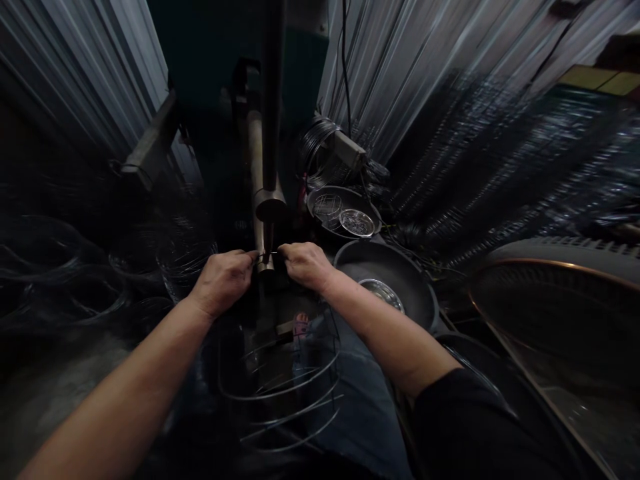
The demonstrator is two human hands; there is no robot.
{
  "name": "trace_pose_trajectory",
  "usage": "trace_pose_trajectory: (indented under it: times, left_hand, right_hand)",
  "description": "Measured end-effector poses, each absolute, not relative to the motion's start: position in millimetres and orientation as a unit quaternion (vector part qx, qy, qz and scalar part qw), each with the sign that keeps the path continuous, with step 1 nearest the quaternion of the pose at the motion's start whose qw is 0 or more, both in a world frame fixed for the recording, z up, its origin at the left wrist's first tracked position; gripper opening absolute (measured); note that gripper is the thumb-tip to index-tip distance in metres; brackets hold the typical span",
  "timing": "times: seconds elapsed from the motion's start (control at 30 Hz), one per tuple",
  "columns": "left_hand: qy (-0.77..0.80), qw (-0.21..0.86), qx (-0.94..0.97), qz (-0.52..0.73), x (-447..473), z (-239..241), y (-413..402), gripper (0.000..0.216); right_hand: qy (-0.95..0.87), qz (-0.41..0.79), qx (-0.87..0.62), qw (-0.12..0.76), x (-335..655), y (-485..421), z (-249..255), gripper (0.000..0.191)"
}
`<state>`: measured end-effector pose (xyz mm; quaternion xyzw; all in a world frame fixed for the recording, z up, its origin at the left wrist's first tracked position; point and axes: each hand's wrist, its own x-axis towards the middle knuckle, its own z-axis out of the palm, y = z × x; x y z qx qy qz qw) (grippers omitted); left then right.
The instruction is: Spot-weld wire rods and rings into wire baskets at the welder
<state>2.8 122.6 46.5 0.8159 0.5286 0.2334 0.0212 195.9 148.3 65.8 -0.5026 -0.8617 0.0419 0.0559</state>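
Both hands are raised at a machine with two metal arms, probably a spot welder. My left hand (223, 280) is closed in a pinch on the left of the lower metal arm's tip (266, 265). On the other side my right hand (306, 262) pinches too, its fingertips close to the same tip. A thin metal wire (273, 253) shows between the hands, across the tip. The thick upper arm (270, 205) ends just above. Below the hands hangs a curved wire frame (293, 393), dim and partly blurred; whether it joins the held wire is hard to see.
Right of my hands, a grey round pan (345, 257) holds a shiny metal dish (383, 293). A smaller pan (317, 207) behind it holds small wire parts. Wire coils (317, 147) lie farther back. Round wire pieces (95, 280) stand left. A large fan-like round guard (560, 267) is at right.
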Motion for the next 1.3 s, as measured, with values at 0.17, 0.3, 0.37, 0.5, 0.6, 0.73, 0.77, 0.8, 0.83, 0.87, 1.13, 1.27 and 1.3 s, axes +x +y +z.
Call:
trace_pose_trajectory:
  times: [0.17,0.3,0.37,0.5,0.6,0.73,0.77,0.8,0.83,0.87,1.13,1.27,1.3]
  left_hand:
    - [0.523,0.019,0.821,0.228,2,48,123,0.03]
    - [0.532,0.031,0.818,0.217,4,50,123,0.031]
    - [0.541,0.059,0.808,0.227,5,50,123,0.031]
    - [0.567,0.184,0.741,0.309,6,52,123,0.026]
    - [0.577,0.243,0.687,0.368,2,50,117,0.024]
    - [0.585,0.352,0.565,0.462,-3,42,99,0.035]
    - [0.585,0.38,0.528,0.485,-3,40,94,0.04]
    - [0.582,0.405,0.49,0.507,-2,38,89,0.044]
    - [0.577,0.427,0.455,0.526,-1,36,86,0.048]
    - [0.571,0.447,0.423,0.543,1,35,83,0.05]
    - [0.532,0.525,0.291,0.596,7,38,82,0.051]
    - [0.534,0.527,0.276,0.601,9,38,83,0.048]
    - [0.533,0.526,0.275,0.603,9,38,83,0.047]
  right_hand:
    - [-0.863,0.038,-0.502,0.053,195,148,67,0.031]
    - [-0.862,0.033,-0.504,0.047,196,147,67,0.031]
    - [-0.862,0.03,-0.503,0.048,196,147,67,0.031]
    - [-0.865,0.023,-0.498,0.056,196,148,66,0.03]
    - [-0.863,0.024,-0.5,0.067,195,148,66,0.03]
    - [-0.853,0.09,-0.496,0.133,198,149,62,0.029]
    - [-0.843,0.129,-0.492,0.173,200,150,59,0.027]
    - [-0.825,0.176,-0.49,0.219,203,150,56,0.025]
    - [-0.799,0.227,-0.491,0.263,206,150,52,0.024]
    - [-0.765,0.281,-0.495,0.301,209,150,48,0.025]
    - [-0.515,0.531,-0.507,0.443,217,136,32,0.049]
    - [-0.475,0.56,-0.497,0.463,217,134,32,0.046]
    - [-0.464,0.569,-0.494,0.466,217,134,32,0.046]
